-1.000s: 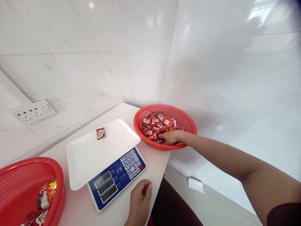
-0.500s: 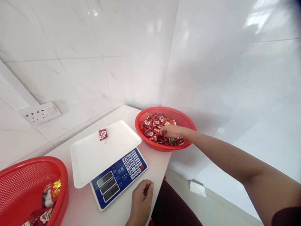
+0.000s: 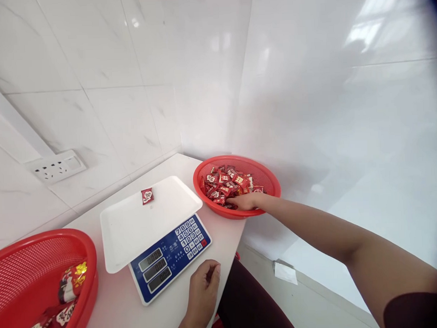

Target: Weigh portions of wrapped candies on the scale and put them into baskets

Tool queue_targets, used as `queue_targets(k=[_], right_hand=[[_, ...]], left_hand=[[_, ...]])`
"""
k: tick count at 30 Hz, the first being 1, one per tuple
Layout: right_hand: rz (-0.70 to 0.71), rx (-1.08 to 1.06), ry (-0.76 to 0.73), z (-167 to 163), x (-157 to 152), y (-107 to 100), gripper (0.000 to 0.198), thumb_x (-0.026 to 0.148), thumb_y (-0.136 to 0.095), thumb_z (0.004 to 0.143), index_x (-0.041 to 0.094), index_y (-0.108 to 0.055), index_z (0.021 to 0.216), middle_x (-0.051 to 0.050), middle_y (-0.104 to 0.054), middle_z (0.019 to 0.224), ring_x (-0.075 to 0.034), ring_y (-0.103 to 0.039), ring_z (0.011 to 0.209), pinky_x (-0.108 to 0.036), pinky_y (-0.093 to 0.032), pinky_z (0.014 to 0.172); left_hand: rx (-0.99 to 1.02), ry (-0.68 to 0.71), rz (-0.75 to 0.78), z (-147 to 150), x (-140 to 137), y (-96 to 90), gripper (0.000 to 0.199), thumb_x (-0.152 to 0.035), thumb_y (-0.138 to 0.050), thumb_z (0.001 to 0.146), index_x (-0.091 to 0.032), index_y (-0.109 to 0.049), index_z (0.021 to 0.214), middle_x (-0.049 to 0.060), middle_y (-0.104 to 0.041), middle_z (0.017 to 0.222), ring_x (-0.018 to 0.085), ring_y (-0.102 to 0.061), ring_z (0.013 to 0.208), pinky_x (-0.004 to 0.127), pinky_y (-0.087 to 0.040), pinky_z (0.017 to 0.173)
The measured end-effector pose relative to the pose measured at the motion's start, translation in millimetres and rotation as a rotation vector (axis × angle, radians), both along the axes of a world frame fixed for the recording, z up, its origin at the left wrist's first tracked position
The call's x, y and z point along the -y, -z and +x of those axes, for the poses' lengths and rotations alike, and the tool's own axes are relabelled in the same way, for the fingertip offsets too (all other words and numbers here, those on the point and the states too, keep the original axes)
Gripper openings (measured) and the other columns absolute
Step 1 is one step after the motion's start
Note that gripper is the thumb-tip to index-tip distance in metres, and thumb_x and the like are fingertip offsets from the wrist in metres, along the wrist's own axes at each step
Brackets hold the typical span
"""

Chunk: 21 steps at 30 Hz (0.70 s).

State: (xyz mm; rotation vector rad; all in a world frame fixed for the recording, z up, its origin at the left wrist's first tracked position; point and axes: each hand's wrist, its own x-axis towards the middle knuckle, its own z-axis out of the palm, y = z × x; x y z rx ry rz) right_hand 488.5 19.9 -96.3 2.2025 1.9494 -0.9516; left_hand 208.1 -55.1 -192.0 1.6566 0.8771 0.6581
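My right hand (image 3: 243,202) is down in the far red basket (image 3: 272,176), touching small wrapped candies (image 3: 224,185), most of them red. Its fingertips are hidden among the wrappers, so I cannot tell whether they grip one. Near the front edge of the table, my left hand (image 3: 204,289) rests with its fingers curled in and nothing visible in them. Just beyond it stands a blue and white digital scale (image 3: 171,259) with a white tray (image 3: 134,229). One red wrapped candy (image 3: 147,196) lies toward the back of that tray.
At the left, a second red basket (image 3: 81,236) holds a few larger wrapped packets (image 3: 67,286). The white table (image 3: 112,311) fits into a corner of tiled wall, with a power socket (image 3: 55,166) at the left. A white paper-like piece (image 3: 285,271) lies on the floor.
My right hand has shifted slightly left and toward me, deeper among the candies. A green wrapper beneath it is now out of sight. My left hand keeps its curled pose.
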Motion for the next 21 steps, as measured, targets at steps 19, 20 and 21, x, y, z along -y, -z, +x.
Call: queue_targets(k=[19,20,21], right_hand=[[0.398,-0.411,0.325,29.4,8.7,-46.8,0.035,0.035,-0.062,0.074,0.015,-0.061,0.104,-0.007,-0.066,0.099,-0.020,-0.061,0.087,-0.026,-0.050,0.068],[0.411,-0.467,0.363,30.5,8.9,-47.9,0.034,0.035,-0.062,0.075,0.015,-0.061,0.102,-0.008,-0.066,0.101,-0.019,-0.061,0.087,-0.026,-0.051,0.067],[0.423,-0.515,0.394,31.2,8.5,-48.1,0.034,0.035,-0.062,0.075,0.014,-0.061,0.102,-0.009,-0.066,0.102,-0.019,-0.062,0.087,-0.026,-0.052,0.066]], left_hand=[[0.010,0.000,0.009,-0.3,0.8,-7.6,0.025,-0.038,-0.045,0.084,-0.017,-0.059,0.077,0.001,-0.056,0.069,0.015,-0.051,0.065,0.022,-0.041,0.061],[0.012,0.000,0.012,-0.3,0.9,-6.4,0.025,-0.038,-0.045,0.084,-0.017,-0.059,0.077,0.001,-0.056,0.070,0.015,-0.051,0.065,0.022,-0.041,0.060],[0.014,-0.001,0.014,-0.2,0.9,-5.3,0.026,-0.038,-0.045,0.085,-0.017,-0.058,0.077,0.001,-0.056,0.070,0.014,-0.051,0.065,0.022,-0.041,0.060]])
